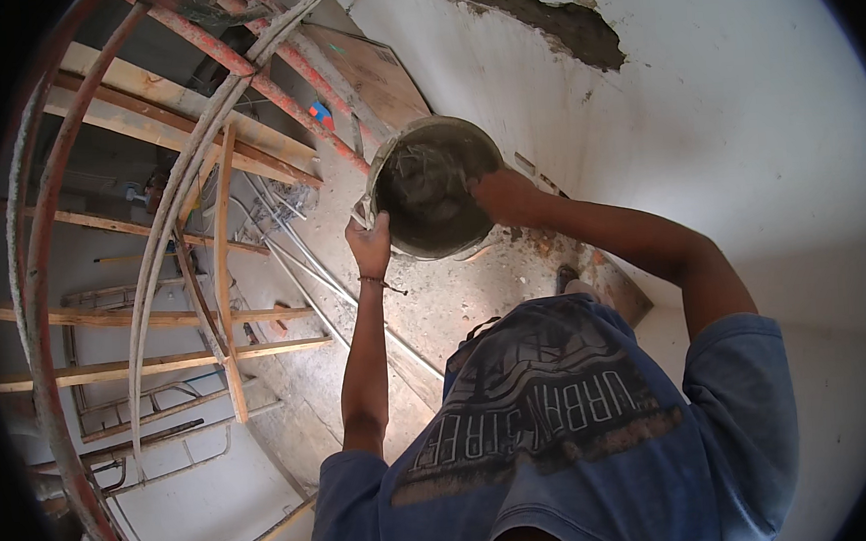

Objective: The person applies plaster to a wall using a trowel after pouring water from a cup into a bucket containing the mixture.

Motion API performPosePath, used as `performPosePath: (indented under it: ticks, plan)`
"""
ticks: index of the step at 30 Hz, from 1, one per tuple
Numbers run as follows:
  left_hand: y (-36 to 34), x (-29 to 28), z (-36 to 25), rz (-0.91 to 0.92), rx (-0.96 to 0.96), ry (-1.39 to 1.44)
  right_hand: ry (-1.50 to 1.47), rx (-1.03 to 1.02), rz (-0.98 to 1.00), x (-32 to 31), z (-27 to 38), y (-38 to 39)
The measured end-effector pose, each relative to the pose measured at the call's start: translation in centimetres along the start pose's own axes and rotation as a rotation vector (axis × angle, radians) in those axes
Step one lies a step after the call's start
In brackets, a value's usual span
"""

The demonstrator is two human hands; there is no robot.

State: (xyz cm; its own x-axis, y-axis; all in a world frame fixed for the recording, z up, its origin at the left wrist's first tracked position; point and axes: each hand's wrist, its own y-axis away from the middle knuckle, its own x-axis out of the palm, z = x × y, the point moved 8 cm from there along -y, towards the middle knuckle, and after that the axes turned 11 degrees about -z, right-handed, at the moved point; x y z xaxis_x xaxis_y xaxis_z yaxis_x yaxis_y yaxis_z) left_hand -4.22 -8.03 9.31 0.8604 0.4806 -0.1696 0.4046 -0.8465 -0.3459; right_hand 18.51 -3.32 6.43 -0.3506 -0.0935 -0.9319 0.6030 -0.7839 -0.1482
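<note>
A round bucket (475,144) stained with grey is in front of me, its mouth facing up. Wet grey mortar (425,180) lies inside, with ridges and swirls on its surface. My left hand (370,243) is closed on the bucket's near left rim, thumb uppermost. A thin dark bracelet (379,282) hangs at that wrist. My right hand (508,198) reaches over the right side of the bucket, fingers curled in a fist. Whatever it grips is hidden by the hand and the dark interior.
Red scaffold tubes (279,101) and timber planks (223,234) fill the left side. Thin metal pipes (304,268) lie on the dusty floor (425,306). A white wall (742,133) with a long rough chased-out patch (547,21) rises at the right. A board (372,76) leans behind the bucket.
</note>
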Motion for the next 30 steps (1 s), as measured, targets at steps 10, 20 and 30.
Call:
performPosePath:
  ticks: [10,20,30]
  plan:
    - [-0.8,-1.0,0.8,-0.013,-0.023,0.032,0.194,-0.314,0.004,-0.4,2.7,0.3]
    - [0.6,-0.1,1.9,0.005,-0.019,-0.026,0.294,-0.292,0.121,-2.2,1.7,0.0]
    - [0.5,1.2,0.0,-0.077,0.062,-0.053,0.112,0.049,-0.023,-0.2,-0.9,0.2]
